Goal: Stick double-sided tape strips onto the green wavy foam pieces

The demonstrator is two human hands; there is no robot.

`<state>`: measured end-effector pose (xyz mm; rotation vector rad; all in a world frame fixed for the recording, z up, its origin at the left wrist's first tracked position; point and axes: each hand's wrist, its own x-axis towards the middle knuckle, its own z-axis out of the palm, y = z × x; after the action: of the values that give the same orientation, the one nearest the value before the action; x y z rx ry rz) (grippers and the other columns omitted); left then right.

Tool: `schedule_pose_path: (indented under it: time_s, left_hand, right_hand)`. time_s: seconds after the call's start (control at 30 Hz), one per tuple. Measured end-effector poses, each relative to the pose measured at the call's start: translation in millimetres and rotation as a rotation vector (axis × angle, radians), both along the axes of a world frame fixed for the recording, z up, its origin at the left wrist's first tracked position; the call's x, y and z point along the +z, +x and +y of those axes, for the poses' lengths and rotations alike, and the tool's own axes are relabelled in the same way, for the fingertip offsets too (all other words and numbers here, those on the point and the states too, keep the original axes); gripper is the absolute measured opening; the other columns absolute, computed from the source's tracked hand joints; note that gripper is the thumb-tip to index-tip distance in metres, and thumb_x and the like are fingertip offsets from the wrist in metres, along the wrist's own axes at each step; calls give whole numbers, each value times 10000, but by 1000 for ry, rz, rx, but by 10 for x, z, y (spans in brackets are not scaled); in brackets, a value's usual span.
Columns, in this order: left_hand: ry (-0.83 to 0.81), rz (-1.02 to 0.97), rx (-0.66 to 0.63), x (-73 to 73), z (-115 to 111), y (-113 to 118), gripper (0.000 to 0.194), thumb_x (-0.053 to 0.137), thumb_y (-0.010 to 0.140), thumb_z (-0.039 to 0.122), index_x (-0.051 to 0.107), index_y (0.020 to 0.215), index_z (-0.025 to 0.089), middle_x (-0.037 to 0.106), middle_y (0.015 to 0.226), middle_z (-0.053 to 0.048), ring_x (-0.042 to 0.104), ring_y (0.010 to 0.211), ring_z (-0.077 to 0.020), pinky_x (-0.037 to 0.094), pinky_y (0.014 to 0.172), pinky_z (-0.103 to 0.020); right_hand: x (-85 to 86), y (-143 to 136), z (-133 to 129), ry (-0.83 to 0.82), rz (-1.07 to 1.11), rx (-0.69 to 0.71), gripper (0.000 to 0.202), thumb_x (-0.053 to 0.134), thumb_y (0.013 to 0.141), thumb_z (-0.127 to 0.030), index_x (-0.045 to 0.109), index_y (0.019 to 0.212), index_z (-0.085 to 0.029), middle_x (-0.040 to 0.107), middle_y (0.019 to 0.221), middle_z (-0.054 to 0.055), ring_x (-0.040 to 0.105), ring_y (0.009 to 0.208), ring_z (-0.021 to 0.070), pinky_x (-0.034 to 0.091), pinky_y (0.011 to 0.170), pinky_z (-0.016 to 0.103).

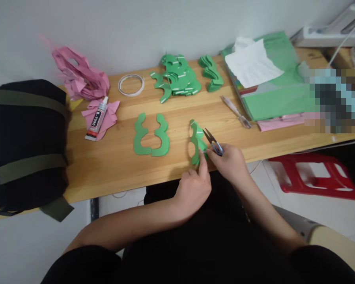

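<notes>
A folded-looking green paper cutout (194,142) with white tape strips lies near the table's front edge. My left hand (195,187) presses on its lower end with the index finger stretched out, the other fingers curled. My right hand (231,162) is closed around a pair of thread snips (213,142), blades parted and pointing up and left. That hand's thumb and finger tips reach the cutout's right side. Left of it, two green curvy cutouts (159,146) lie flat, mirrored and meeting at the bottom. Farther back sits a pile of green cutouts (182,79) with white strips.
On the wooden table (106,173) are a tape roll (131,85), a B-7000 glue tube (96,120), pink paper scraps (83,77), a pen (236,111), more green pieces (210,73) and green sheets (275,100) under white tissue (253,63). A black bag (26,134) stands left; a red stool (319,177) is below right.
</notes>
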<state>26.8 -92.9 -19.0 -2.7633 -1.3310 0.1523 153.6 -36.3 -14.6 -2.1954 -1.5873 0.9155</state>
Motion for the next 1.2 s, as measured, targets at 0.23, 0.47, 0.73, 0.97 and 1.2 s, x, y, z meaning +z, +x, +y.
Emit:
schedule_pose_path:
  time_s: [0.23, 0.47, 0.73, 0.97, 1.2]
  left_hand:
    - [-73, 29, -76, 34, 72, -26, 432, 564, 885, 160, 618, 1264, -39, 465, 1426, -345, 657, 560, -176, 497, 430, -287]
    - [-191, -14, -55, 69, 112, -56, 506, 588, 871, 182, 563, 1329, -32, 437, 1453, -353, 681, 601, -191, 519, 459, -299]
    - [-418, -731, 164, 304, 192, -193, 312, 522, 909, 238, 642, 1169, 115, 595, 1376, -185, 709, 685, -167, 600, 629, -339]
    - [-892, -1627, 370, 521, 401, -407, 549, 599, 769, 132, 477, 1295, 231, 433, 1525, -169, 740, 811, -152, 503, 509, -194]
    - [-937, -1702, 490, 492, 482, -415, 588, 621, 743, 151, 473, 1305, 241, 439, 1529, -168, 756, 848, -187, 560, 580, -232]
  right_hand:
    - [-33, -32, -32, 33, -74, 1, 186, 568, 785, -287, 624, 632, -196, 667, 611, 62, 604, 594, 199, 331, 539, 279]
    - [6, 53, 63, -5, -77, -29, 273, 684, 709, -350, 532, 523, -220, 569, 508, 15, 526, 529, 177, 323, 527, 287]
    - [20, 301, -38, 86, 502, -199, 333, 708, 681, -471, 538, 602, -196, 404, 468, -72, 345, 433, 82, 253, 426, 236]
    - [400, 213, -213, 86, 873, -189, 332, 732, 723, -484, 673, 720, -157, 306, 464, -95, 235, 403, 56, 170, 383, 222]
    - [495, 64, -285, 265, 659, -35, 188, 733, 773, -386, 712, 754, -200, 514, 609, -21, 432, 544, 109, 367, 498, 245]
